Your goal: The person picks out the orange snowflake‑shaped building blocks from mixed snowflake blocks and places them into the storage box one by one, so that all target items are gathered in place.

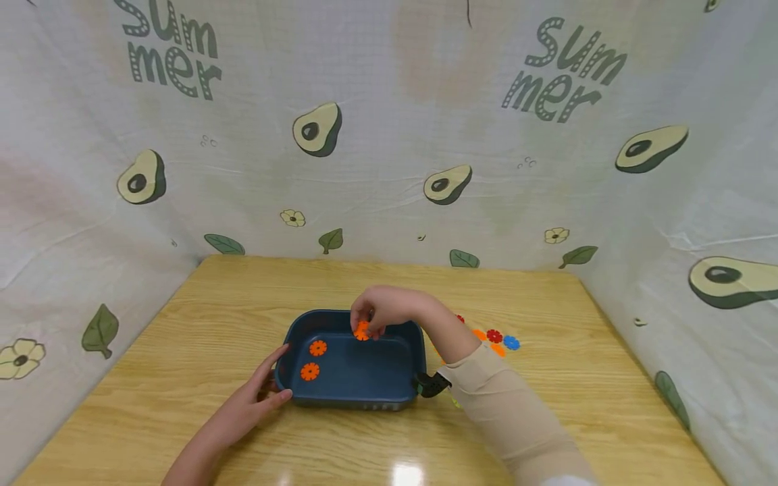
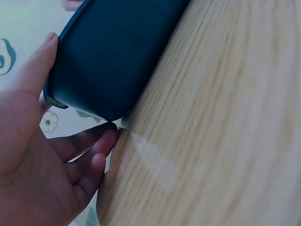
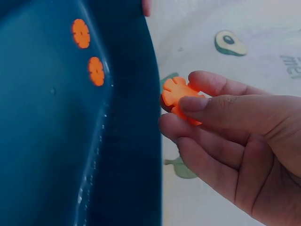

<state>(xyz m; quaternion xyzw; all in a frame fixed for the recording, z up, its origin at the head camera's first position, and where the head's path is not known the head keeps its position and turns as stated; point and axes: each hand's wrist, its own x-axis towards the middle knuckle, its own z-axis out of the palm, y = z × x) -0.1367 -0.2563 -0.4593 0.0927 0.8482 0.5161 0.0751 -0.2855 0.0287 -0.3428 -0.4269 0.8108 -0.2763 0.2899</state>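
Note:
A dark blue rectangular bin [image 1: 365, 368] sits on the wooden table. Inside, near its left end, two orange notched flower-shaped discs [image 1: 318, 347] lie flat on the floor. My right hand [image 1: 383, 310] is over the far side of the bin and pinches another orange flower disc [image 3: 178, 94] between thumb and fingers. In the right wrist view, that disc shows beside the bin's wall. My left hand [image 1: 249, 398] grips the bin's left end. One digit is on the rim and the other fingers are by the lower edge in the left wrist view.
Right of the bin, partly behind the right forearm, lie several loose discs, among them a blue disc [image 1: 511, 343] and a red disc [image 1: 494, 335]. A dark strap-like piece [image 1: 433, 385] is at the right sleeve. A printed cloth [image 1: 389, 169] surrounds the wooden table [image 1: 243, 297].

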